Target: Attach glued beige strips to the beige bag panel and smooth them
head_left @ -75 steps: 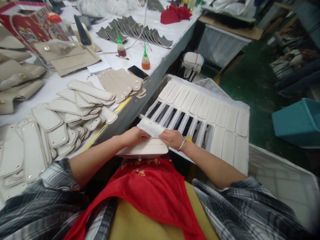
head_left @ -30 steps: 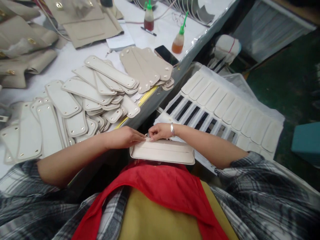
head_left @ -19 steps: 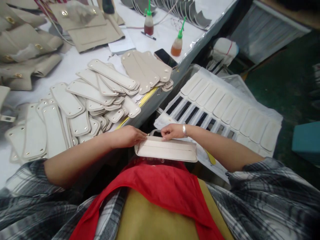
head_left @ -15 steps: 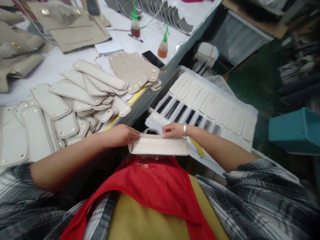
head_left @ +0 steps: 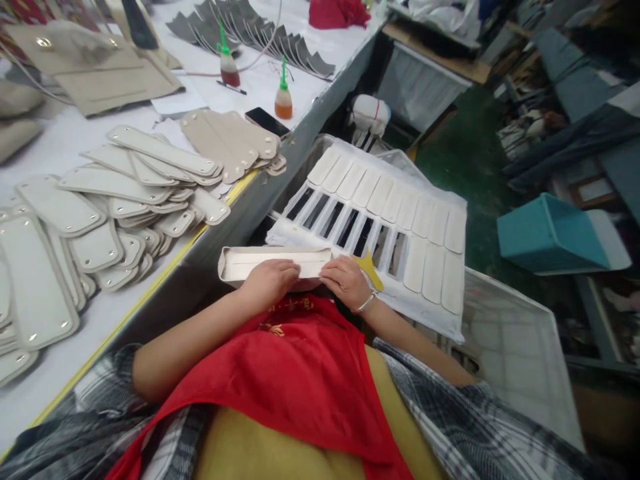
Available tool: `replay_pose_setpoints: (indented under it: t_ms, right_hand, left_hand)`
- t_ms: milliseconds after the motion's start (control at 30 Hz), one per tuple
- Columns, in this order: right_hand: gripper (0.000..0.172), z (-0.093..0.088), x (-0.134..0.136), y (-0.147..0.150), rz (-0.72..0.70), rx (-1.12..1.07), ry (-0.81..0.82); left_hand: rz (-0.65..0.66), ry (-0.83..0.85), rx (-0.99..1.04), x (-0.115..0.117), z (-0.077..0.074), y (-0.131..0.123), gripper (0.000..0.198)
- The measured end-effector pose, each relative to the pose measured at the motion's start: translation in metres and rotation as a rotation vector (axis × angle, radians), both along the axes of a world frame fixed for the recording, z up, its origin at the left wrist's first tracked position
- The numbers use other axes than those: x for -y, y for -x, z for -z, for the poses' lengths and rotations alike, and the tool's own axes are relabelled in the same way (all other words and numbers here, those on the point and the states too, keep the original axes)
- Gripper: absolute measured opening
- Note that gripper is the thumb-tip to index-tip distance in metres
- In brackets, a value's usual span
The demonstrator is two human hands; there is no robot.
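Leather, cream in colour and cut as a long narrow folded piece (head_left: 273, 261), lies across the person's lap, just in front of the red apron (head_left: 300, 380) and close to the edge of the white worktable (head_left: 75, 133). The left hand (head_left: 269, 283) is closed on its near edge about the middle, fingers curled over the top, and the right hand (head_left: 346, 281) presses its right end, fingers also bent down on it (a thin bracelet sits on this wrist). Both hands are near each other but apart. A small yellow tool (head_left: 371, 269) shows just beside the right hand; I cannot tell if the hand touches it. Behind the piece a white sheet with long cut-out slots and rounded tabs (head_left: 400, 220) rests over a pale plastic crate (head_left: 520, 347). On the worktable to the left is a heap of cream rounded strips with metal studs (head_left: 115, 200), further back some beige strips (head_left: 225, 143), a black phone (head_left: 267, 121) and two small squeeze bottles with green nozzles (head_left: 283, 100). A teal bin (head_left: 550, 233) stands on the green floor at the right.
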State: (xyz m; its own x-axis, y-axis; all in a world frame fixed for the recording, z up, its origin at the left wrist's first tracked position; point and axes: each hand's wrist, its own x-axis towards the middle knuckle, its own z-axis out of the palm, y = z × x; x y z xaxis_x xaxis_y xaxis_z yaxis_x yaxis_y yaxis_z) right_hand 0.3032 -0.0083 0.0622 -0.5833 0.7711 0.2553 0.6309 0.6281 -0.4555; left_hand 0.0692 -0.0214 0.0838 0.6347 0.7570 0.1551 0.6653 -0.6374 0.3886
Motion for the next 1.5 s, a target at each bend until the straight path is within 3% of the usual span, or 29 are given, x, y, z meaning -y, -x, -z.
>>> replay_pose_setpoints:
  t_ms: [400, 567, 767, 1100, 1200, 1267, 1367, 1500]
  right_hand:
    - [0.018, 0.008, 0.009, 0.012, 0.145, -0.046, -0.095]
    - [0.017, 0.01, 0.011, 0.023, 0.22, -0.019, -0.112]
    - [0.015, 0.009, 0.017, 0.027, 0.292, 0.025, -0.131]
    - [0.007, 0.008, 0.02, 0.036, 0.494, -0.034, -0.087]
    - [0.03, 0.008, 0.018, 0.032, 0.651, -0.036, -0.079]
    - [0.037, 0.004, 0.015, 0.028, 0.705, 0.071, 0.035]
    - [0.042, -0.004, 0.01, 0.023, 0.639, 0.231, 0.369]
    - [0.052, -0.01, 0.007, 0.03, 0.551, 0.057, 0.926]
  left_hand:
    - [-0.043, -0.071, -0.02, -0.001, 0.006, -0.006, 0.022]
    - [-0.118, -0.003, -0.083, -0.003, -0.001, -0.013, 0.018]
    - [-0.223, -0.071, -0.208, -0.002, -0.012, -0.02, 0.016]
    - [-0.262, 0.1, -0.3, -0.013, -0.013, -0.02, 0.019]
    - [-0.265, 0.149, -0.278, -0.017, -0.013, -0.019, 0.017]
    - [-0.268, 0.17, -0.269, -0.018, -0.013, -0.019, 0.016]
    - [-0.274, 0.181, -0.266, -0.018, -0.014, -0.018, 0.018]
    - [-0.267, 0.16, -0.26, -0.015, -0.014, -0.018, 0.021]
